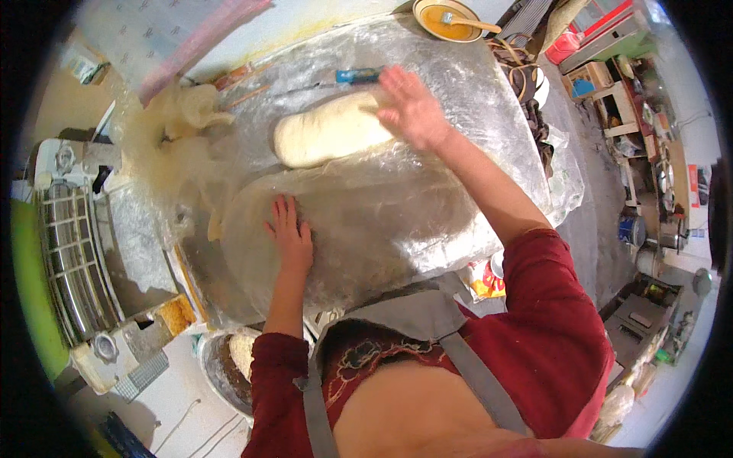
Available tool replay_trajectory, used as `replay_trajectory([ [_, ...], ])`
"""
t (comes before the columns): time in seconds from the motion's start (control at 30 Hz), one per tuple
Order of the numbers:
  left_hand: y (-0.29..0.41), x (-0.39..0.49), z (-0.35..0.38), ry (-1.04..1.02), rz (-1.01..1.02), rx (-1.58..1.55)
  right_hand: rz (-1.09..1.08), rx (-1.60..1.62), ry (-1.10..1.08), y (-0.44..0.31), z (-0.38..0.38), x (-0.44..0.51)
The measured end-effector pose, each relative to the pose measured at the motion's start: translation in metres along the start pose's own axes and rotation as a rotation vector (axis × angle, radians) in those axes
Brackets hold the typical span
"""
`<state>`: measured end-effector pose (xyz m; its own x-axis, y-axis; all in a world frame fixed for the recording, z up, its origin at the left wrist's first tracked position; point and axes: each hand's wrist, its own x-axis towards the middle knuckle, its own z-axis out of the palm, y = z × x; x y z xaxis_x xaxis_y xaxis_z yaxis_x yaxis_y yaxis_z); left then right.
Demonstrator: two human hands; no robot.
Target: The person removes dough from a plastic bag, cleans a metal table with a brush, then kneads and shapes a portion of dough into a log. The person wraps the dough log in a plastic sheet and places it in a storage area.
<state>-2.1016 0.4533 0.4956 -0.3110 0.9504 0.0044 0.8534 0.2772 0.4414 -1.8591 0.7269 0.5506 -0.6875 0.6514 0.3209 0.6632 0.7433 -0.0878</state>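
Note:
A thick, pale log of dough (329,130) lies on the shiny worktable (481,74), its right end beside my right hand. My right hand (413,109), blurred and with nothing in its grasp, hovers at or over that end; contact cannot be told. Fingers spread, my left hand (291,235) rests palm down on the near left part of the table and holds nothing. Just beyond the dough is a tool with a blue handle (358,75), its thin shaft pointing left; my right fingertips are close to the handle.
A bowl (421,23) of yellow liquid, with a pastry brush (469,23) across it, stands at the far edge. Crumpled plastic film (194,137) lies at left, near a machine with a metal roller (74,257). A basin (215,372) sits below left; shelves (635,131) line the right.

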Motion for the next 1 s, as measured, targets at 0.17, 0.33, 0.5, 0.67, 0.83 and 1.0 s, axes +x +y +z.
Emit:
replay_trajectory([
  [0.17,-0.001,-0.002,0.003,0.004,0.011,0.051,0.394,-0.094,0.133,0.104,0.007,0.063],
  [0.33,0.001,-0.002,0.001,0.019,0.030,0.088,0.525,0.091,-0.227,0.153,0.019,0.094],
  [0.5,0.004,-0.004,-0.001,0.026,0.033,0.098,0.483,0.058,-0.330,0.179,0.031,0.100],
  [0.67,0.004,-0.004,0.000,0.042,0.033,0.089,0.688,0.882,0.255,0.214,0.036,0.093],
  [0.83,-0.001,-0.004,0.006,0.060,0.041,0.119,0.727,2.143,0.651,0.168,0.009,0.065],
  [1.0,-0.005,-0.004,0.011,0.100,0.061,0.123,0.303,1.626,-0.147,-0.041,-0.020,-0.055],
])
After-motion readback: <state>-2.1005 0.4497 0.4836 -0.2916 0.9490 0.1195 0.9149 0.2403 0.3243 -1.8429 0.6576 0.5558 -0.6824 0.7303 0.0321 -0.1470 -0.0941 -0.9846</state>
